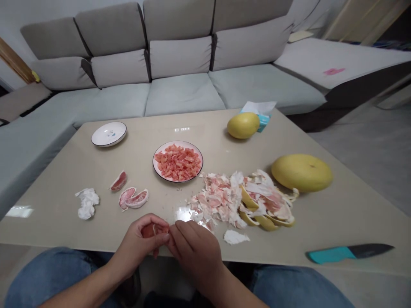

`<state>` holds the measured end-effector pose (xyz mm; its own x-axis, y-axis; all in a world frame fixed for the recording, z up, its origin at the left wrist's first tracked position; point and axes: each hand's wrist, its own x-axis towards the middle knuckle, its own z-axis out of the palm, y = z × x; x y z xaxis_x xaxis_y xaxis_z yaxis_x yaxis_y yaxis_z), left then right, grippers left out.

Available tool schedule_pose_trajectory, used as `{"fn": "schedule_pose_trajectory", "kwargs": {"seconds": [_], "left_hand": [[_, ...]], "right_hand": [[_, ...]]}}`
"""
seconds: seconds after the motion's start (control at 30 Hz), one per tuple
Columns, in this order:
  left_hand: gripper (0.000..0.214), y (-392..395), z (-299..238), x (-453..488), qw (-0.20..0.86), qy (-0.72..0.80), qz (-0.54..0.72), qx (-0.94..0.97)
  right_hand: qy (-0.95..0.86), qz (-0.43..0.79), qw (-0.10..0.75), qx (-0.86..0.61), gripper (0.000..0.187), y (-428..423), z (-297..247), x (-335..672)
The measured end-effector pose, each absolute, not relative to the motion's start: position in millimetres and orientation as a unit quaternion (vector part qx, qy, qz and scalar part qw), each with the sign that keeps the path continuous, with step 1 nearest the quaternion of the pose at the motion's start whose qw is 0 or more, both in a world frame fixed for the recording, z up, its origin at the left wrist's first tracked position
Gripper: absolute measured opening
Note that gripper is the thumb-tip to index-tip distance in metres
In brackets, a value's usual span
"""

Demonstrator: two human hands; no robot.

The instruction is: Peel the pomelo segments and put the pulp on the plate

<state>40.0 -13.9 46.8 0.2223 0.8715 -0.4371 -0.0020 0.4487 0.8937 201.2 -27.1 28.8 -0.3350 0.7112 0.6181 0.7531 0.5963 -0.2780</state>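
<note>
Just over the table's near edge, my left hand (pixel 141 239) is closed around a red pomelo segment (pixel 148 231). My right hand (pixel 197 248) meets it from the other side, fingers bent and pinching at the segment's right end; its fingertips are partly hidden. Beyond my left hand lie a pair of pomelo segments (pixel 137 199) with pale skin and a single one (pixel 118 181). Red peeled pulp (pixel 178 162) is heaped on a round white plate (pixel 156 168) with a dark rim. To the right of my right hand spreads a pile of torn membranes (pixel 220 196) and thick yellow rind (pixel 268 222).
Two whole yellow pomelos, a larger one (pixel 302 173) and a smaller one (pixel 243 125), sit at the right, the smaller before a blue tissue box (pixel 265 122). A teal-handled knife (pixel 349 253) lies near the front right edge. Crumpled tissue (pixel 87 203) and a second plate (pixel 109 133) are left.
</note>
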Motion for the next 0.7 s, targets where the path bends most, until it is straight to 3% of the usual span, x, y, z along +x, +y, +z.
{"fn": "schedule_pose_trajectory", "kwargs": {"seconds": [0.2,0.43,0.57,0.7], "left_hand": [[0.023,-12,51,37,0.697,0.518,0.291,0.401],[0.02,-5,52,33,0.786,0.465,0.281,0.295],[0.018,-3,50,31,0.803,0.458,0.284,0.255],[0.016,-2,48,29,0.805,0.459,0.287,0.244]], "right_hand": [[-0.798,0.016,0.386,-0.463,0.025,-23,39,208],[-0.733,0.186,0.449,-0.476,0.016,-10,51,233],[-0.734,0.159,0.402,-0.524,0.02,-2,54,255],[-0.729,0.097,0.27,-0.621,0.024,10,51,277]]}}
